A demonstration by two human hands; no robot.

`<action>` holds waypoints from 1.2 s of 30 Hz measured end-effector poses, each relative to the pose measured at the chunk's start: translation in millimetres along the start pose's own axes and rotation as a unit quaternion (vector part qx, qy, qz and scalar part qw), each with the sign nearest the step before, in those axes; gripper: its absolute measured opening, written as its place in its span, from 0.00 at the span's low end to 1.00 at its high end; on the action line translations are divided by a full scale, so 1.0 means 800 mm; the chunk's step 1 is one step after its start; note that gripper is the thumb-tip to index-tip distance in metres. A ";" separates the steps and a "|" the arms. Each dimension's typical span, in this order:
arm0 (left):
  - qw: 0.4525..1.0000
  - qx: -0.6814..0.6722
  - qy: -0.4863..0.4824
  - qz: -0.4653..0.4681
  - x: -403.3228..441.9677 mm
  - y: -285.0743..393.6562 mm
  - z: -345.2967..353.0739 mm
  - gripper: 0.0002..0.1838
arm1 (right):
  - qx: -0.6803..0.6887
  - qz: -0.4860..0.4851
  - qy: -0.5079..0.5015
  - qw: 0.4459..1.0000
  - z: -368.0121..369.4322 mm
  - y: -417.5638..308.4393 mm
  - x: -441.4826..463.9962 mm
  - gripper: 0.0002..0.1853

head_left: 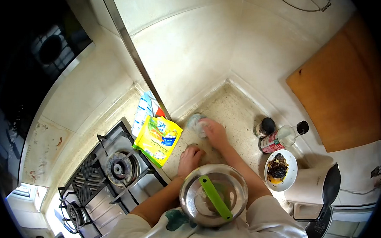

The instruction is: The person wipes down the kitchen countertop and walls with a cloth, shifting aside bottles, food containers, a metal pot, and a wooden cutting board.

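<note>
And here's my right hand (213, 131), fingers closed on the crumpled cloth (195, 122), flat on the worktop (231, 103) at its ten o'clock! My left hand (189, 160) is down too, fingers curled, whether grasping anything I can't tell. Yellow packet (159, 139) at its ten o'clock, round metal piece (194, 208) with a green handle (215, 197) at five; white bowl (292, 173) of dark food at the right hand's four.

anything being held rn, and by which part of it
The right grip holds a crumpled pale cloth or bag by its right side; nothing shows in the left grip.
</note>
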State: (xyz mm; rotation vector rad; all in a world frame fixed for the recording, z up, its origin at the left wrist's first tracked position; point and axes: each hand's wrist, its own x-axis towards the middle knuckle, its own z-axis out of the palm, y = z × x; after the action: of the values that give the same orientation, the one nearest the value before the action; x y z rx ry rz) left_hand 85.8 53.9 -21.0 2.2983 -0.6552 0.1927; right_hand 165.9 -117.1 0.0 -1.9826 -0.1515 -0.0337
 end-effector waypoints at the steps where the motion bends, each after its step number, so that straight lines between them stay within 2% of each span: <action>1: 1.000 0.004 0.000 0.000 -0.001 -0.005 0.002 0.22 | 0.003 -0.002 0.000 1.000 0.002 0.012 0.008 0.17; 2: 1.000 0.001 0.001 0.009 -0.001 -0.008 0.003 0.22 | 0.136 0.062 0.103 0.983 -0.001 0.035 0.019 0.18; 3: 1.000 -0.004 0.002 0.016 -0.002 -0.007 0.003 0.23 | 0.263 0.127 0.201 0.935 -0.009 0.043 0.026 0.19; 5: 1.000 -0.010 0.008 0.013 -0.003 -0.004 0.002 0.24 | 0.032 0.096 0.242 0.965 -0.040 0.045 0.026 0.20; 6: 1.000 -0.017 0.013 0.015 -0.002 -0.002 0.001 0.24 | 0.030 0.098 0.238 0.966 -0.050 0.033 0.022 0.20; 8: 1.000 -0.010 0.013 0.013 0.001 0.003 -0.003 0.24 | -0.187 -0.054 0.303 0.933 -0.066 0.008 0.016 0.21; 10: 1.000 -0.003 0.010 0.010 0.002 0.009 -0.008 0.23 | -0.184 -0.080 0.281 0.938 -0.048 -0.001 0.014 0.21; 12: 1.000 -0.011 0.022 0.013 0.004 0.017 -0.013 0.22 | -0.343 -0.060 0.134 0.928 -0.012 -0.004 0.007 0.17; 13: 1.000 -0.010 0.025 0.009 0.005 0.019 -0.015 0.22 | -0.342 -0.062 0.131 0.928 0.001 -0.008 0.007 0.17; 15: 1.000 -0.003 0.018 0.002 0.006 0.022 -0.017 0.21 | -0.311 -0.136 0.104 0.935 0.020 -0.015 0.008 0.12; 18: 1.000 -0.001 0.009 -0.003 0.005 0.022 -0.017 0.20 | -0.310 -0.163 0.089 0.932 0.005 0.003 0.048 0.10; 22: 1.000 0.005 0.005 -0.012 0.004 0.019 -0.019 0.21 | -0.282 -0.136 0.092 0.945 -0.007 0.022 0.087 0.08; 24: 1.000 0.001 0.000 -0.021 0.003 0.021 -0.015 0.18 | -0.277 -0.157 0.151 0.936 0.003 0.025 0.082 0.08; 25: 1.000 -0.003 0.001 -0.023 -0.001 0.017 -0.010 0.18 | -0.281 -0.156 0.147 0.936 0.008 0.027 0.072 0.08; 27: 1.000 0.018 -0.015 -0.005 0.000 0.002 -0.003 0.16 | -0.288 -0.200 0.080 0.933 0.021 0.007 0.051 0.08; 28: 1.000 0.016 -0.013 0.000 0.001 0.003 -0.001 0.16 | -0.292 -0.201 0.083 0.931 0.029 0.000 0.039 0.08; 30: 0.999 0.043 0.001 0.005 0.002 0.012 -0.009 0.15 | -0.232 -0.287 -0.018 0.929 0.044 -0.009 0.018 0.08; 36: 1.000 0.004 0.014 0.007 0.009 0.021 -0.020 0.23 | -0.189 -0.244 -0.058 0.950 -0.009 0.011 0.070 0.06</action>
State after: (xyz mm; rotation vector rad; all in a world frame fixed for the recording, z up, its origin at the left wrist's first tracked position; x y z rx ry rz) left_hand 84.5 51.5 3.4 2.2957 -0.6578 0.2354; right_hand 222.5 -122.0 0.4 -2.2808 -0.7583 -0.2852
